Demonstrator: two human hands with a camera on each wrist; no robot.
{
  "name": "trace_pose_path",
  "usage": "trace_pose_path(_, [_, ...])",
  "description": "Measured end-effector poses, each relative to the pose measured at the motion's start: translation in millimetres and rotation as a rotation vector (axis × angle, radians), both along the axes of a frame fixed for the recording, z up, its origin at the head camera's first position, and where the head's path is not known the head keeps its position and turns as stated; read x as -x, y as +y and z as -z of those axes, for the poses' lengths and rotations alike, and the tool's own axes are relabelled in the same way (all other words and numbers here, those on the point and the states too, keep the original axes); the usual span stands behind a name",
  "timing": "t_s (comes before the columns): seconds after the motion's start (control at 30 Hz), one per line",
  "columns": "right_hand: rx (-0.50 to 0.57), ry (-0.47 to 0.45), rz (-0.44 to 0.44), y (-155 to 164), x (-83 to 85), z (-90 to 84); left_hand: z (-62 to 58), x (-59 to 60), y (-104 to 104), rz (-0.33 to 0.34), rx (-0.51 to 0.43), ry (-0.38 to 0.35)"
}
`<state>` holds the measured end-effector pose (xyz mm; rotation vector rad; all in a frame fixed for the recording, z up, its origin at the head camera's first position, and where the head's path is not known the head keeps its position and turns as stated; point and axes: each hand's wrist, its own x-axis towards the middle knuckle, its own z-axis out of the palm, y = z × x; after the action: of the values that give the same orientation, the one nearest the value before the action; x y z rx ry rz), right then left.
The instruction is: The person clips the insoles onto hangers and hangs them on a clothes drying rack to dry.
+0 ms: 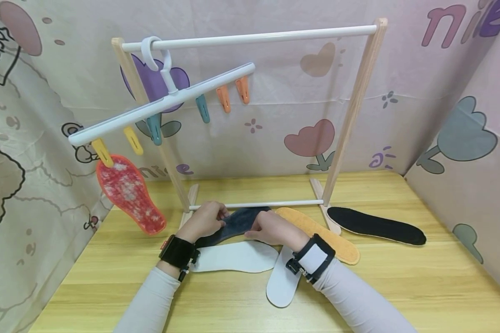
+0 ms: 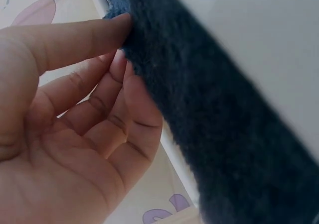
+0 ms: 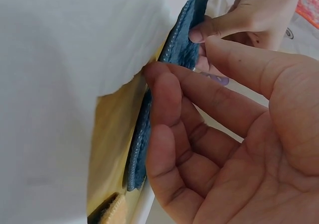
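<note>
bright head view, softer, dimmer wrist views

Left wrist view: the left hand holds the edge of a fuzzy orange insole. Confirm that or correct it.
The colour is wrong: as the left wrist view shows, the left hand holds the edge of a fuzzy dark blue insole.

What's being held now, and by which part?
The left hand pinches the dark blue insole by its far long edge. The right hand is at it too; whether that one grips cannot be told.
</note>
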<state>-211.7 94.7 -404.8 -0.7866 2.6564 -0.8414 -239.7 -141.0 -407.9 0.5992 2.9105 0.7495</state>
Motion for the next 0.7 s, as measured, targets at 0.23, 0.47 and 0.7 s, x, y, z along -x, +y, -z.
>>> trace_pose_path(0.23, [0.015,-0.017,-0.006,1,0.1,0.0,-4.1,-0.4,-3,0.024,-0.009,-0.020])
trace_pose_path(0.47, [0.011,-0.021,-0.013,2,-0.9,-1.7,-11.6,-3.7,-6,0.046,-0.008,-0.058])
trace_pose_path(0.7, [0.009,-0.024,-0.004,4,-0.1,-1.8,-22.0,-7.4,-9,0.062,-0.039,-0.089])
